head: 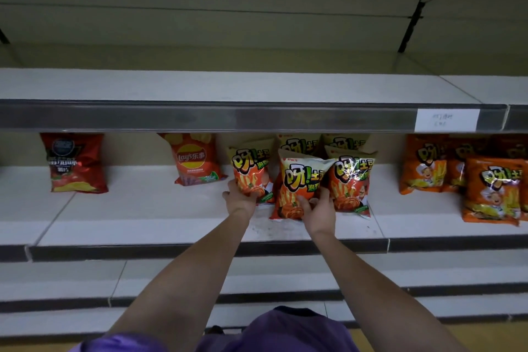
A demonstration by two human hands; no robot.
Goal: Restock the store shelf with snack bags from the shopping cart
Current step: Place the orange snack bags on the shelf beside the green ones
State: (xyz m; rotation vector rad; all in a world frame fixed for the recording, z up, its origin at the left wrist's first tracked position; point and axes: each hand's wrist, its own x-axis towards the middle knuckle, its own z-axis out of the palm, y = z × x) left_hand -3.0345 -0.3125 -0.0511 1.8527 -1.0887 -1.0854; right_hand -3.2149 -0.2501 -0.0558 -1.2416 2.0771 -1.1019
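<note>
Both my arms reach onto the middle shelf. My left hand grips the bottom of an orange-and-cream snack bag standing upright. My right hand holds the lower right edge of a second, matching bag that leans in front of the row. A third matching bag stands just right of it, and more of the same stand behind. The shopping cart is out of view.
A dark red chip bag stands at the left, a red Lay's bag beside it. Several orange bags fill the right end. The upper shelf carries a white price label. Lower shelves step out below.
</note>
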